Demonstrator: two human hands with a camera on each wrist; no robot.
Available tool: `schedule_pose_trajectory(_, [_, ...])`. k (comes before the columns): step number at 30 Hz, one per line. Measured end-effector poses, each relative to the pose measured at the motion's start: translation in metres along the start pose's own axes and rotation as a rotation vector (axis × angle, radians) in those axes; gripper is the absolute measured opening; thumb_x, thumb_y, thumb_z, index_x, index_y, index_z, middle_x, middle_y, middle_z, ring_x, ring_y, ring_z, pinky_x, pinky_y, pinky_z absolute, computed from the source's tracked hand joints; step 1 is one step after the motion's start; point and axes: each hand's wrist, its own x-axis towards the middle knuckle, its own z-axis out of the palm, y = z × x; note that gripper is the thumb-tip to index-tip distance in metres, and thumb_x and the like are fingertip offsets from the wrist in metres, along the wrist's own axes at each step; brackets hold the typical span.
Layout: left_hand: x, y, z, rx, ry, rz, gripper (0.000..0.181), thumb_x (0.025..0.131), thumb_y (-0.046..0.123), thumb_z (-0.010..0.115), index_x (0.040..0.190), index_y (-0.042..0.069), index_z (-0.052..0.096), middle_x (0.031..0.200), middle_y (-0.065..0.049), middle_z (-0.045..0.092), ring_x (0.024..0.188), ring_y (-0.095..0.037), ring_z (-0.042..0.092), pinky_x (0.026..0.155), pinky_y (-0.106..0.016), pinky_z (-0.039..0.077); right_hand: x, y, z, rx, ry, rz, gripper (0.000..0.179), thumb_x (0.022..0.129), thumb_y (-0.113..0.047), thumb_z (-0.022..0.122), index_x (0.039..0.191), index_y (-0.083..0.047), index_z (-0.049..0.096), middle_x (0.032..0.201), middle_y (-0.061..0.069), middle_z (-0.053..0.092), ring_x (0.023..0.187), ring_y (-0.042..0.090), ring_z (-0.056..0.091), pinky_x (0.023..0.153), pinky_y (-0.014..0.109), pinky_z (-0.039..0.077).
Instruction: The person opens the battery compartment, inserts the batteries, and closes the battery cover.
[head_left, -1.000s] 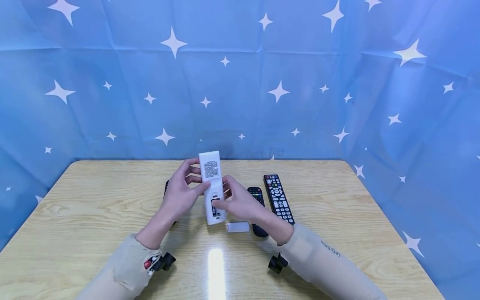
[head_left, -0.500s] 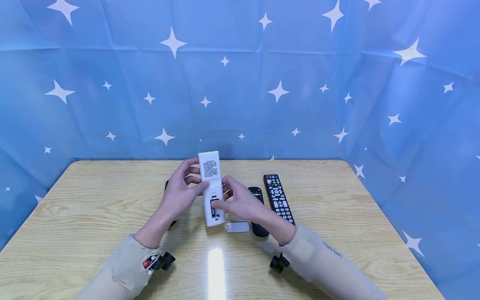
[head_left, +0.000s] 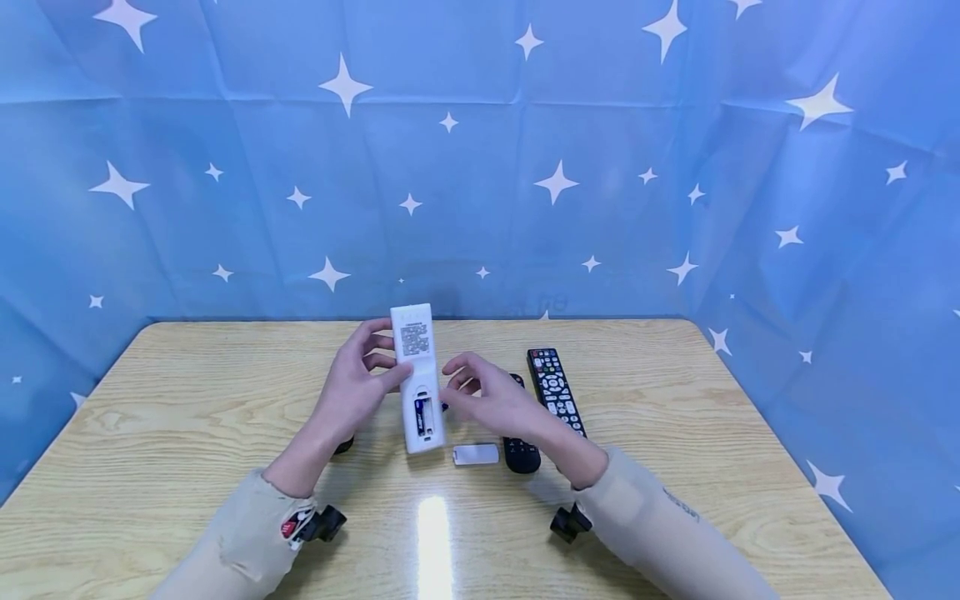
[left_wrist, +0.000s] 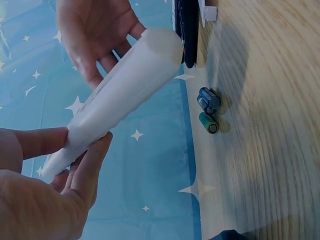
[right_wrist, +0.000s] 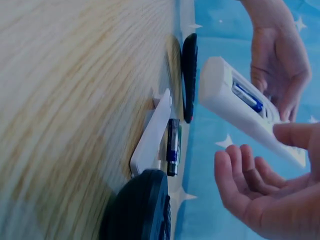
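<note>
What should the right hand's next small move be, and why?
Probably pick a dark blue cylindrical battery off the pale wooden table with the right hand: it looks free, and the white plastic remote in the left hand shows another blue battery in its open compartment. Can't tell for sure whether there's room for another.

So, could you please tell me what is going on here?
A person's left hand holds a white remote, its open back showing a battery inside. The right hand is close beside it and holds nothing. The battery cover lies on the table, along with loose batteries and dark remotes.
</note>
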Motion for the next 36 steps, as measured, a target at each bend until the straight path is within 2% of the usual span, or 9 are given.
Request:
schedule_pose_trajectory(4, [0.001, -0.002, -0.001, 0.016, 0.008, -0.016, 0.06, 0.092, -0.007, 0.07, 0.146, 0.006, 0.047, 0.12, -0.019, 0.061, 0.097, -0.029, 0.065, 0.074, -0.035, 0.062, -0.003, 0.003, -0.002, -0.125, -0.003, -0.034, 0.024, 0.103, -0.015, 0.062, 0.123, -0.002, 0.062, 0.101, 0.002, 0.065, 0.095, 0.02, 0.062, 0.078, 0.036, 0.053])
schedule_pose_trajectory(9, [0.0, -0.002, -0.003, 0.035, 0.01, -0.024, 0.059, 0.092, -0.006, 0.07, 0.146, 0.006, 0.047, 0.121, -0.019, 0.061, 0.099, -0.03, 0.065, 0.075, -0.036, 0.062, -0.005, 0.007, 0.0, -0.298, -0.087, -0.034, 0.014, 0.099, -0.002, 0.064, 0.112, -0.002, 0.067, 0.094, -0.001, 0.064, 0.086, 0.017, 0.06, 0.073, 0.033, 0.052])
schedule_pose_trajectory(13, [0.0, -0.002, -0.005, 0.037, 0.004, -0.03, 0.06, 0.093, -0.006, 0.069, 0.147, 0.005, 0.046, 0.122, -0.02, 0.06, 0.101, -0.031, 0.065, 0.075, -0.037, 0.061, -0.007, 0.008, 0.003, -0.398, -0.153, -0.004, 0.016, 0.094, 0.001, 0.068, 0.11, -0.004, 0.069, 0.096, 0.0, 0.065, 0.087, 0.016, 0.06, 0.077, 0.035, 0.053])
schedule_pose_trajectory(20, [0.0, -0.002, -0.008, 0.028, 0.0, -0.038, 0.06, 0.093, -0.005, 0.069, 0.147, 0.005, 0.045, 0.122, -0.02, 0.06, 0.101, -0.031, 0.065, 0.074, -0.036, 0.062, -0.009, 0.011, 0.01, -0.543, -0.22, 0.006, 0.021, 0.089, 0.001, 0.075, 0.107, -0.011, 0.073, 0.098, 0.001, 0.069, 0.092, 0.016, 0.063, 0.082, 0.033, 0.054])
schedule_pose_trajectory(29, [0.0, -0.001, -0.008, 0.027, -0.008, -0.047, 0.06, 0.093, -0.005, 0.069, 0.147, 0.005, 0.045, 0.122, -0.02, 0.059, 0.102, -0.031, 0.064, 0.075, -0.035, 0.062, -0.008, 0.011, 0.012, -0.582, -0.265, 0.005, 0.029, 0.086, 0.008, 0.072, 0.107, -0.013, 0.073, 0.095, -0.002, 0.067, 0.088, 0.013, 0.062, 0.077, 0.029, 0.053])
schedule_pose_trajectory(36, [0.0, -0.002, -0.008, 0.026, -0.009, -0.053, 0.059, 0.093, -0.005, 0.069, 0.146, 0.005, 0.046, 0.121, -0.019, 0.06, 0.102, -0.031, 0.064, 0.075, -0.036, 0.062, -0.007, 0.009, 0.012, -0.536, -0.293, 0.019, 0.027, 0.09, 0.005, 0.072, 0.107, -0.015, 0.074, 0.087, -0.006, 0.067, 0.078, 0.008, 0.061, 0.07, 0.027, 0.052])
